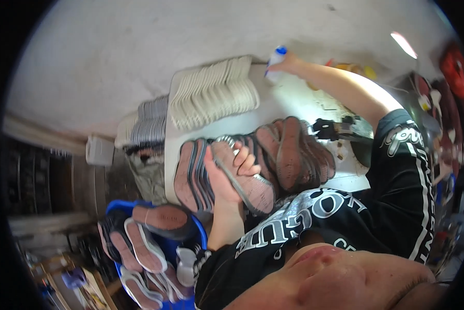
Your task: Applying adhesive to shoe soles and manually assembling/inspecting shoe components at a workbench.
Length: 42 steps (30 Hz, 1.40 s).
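My left hand (241,164) grips a reddish-brown shoe sole with a grey rim (252,190), held over a row of similar soles (294,150) that lie overlapping on a white table (294,101). My right hand (289,63) reaches to the far side of the table and is closed around a white bottle with a blue cap (275,64). My forearms and black printed shirt fill the lower right of the view, which is strongly tilted.
A fanned stack of white soles (214,93) lies on the table's far end, and a grey-striped stack (149,121) sits beside it. A blue basket (121,206) with more soles (144,240) stands at the lower left. Dark tools (330,129) and clutter lie at right.
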Tool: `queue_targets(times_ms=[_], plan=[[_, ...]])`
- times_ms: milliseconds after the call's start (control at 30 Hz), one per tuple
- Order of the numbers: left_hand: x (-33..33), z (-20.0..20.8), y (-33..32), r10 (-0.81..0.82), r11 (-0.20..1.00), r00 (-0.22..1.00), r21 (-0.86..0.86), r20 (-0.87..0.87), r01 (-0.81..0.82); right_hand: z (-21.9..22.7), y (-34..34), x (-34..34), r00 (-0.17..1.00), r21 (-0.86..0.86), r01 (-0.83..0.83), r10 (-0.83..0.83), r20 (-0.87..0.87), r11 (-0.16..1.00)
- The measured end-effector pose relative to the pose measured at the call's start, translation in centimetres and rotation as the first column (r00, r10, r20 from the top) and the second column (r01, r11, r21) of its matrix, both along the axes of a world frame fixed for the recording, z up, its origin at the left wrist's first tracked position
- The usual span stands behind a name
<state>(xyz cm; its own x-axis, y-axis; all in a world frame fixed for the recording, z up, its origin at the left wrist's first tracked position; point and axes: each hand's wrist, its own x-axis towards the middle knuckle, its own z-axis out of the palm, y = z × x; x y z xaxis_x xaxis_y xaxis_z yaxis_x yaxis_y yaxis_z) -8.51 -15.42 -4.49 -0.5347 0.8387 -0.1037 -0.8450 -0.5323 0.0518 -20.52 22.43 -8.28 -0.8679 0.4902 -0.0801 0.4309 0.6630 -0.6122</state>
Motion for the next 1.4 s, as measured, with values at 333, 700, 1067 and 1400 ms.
queue_targets(times_ms=[333, 700, 1067, 1400], plan=[[-0.8, 1.5, 3.5, -0.107, 0.974, 0.994, 0.203, 0.014, 0.102, 12.0, -6.6, 5.5, 0.891, 0.097, -0.343, 0.356, -0.282, 0.934], [3.3, 2.8, 8.8, -0.183, 0.972, 0.982, 0.161, 0.056, 0.172, 15.6, -11.5, 15.0, 0.755, 0.636, -0.514, 0.655, 0.018, 0.575], [4.8, 3.0, 9.3, -0.172, 0.982, 0.983, 0.091, 0.057, 0.166, 15.7, -12.1, 17.0, 0.727, 0.804, -0.474, 0.675, 0.127, 0.359], [4.8, 2.7, 9.3, -0.143, 0.986, 0.989, 0.09, 0.048, 0.138, 15.8, -12.1, 16.8, 0.721, 0.839, -0.447, 0.681, 0.131, 0.311]])
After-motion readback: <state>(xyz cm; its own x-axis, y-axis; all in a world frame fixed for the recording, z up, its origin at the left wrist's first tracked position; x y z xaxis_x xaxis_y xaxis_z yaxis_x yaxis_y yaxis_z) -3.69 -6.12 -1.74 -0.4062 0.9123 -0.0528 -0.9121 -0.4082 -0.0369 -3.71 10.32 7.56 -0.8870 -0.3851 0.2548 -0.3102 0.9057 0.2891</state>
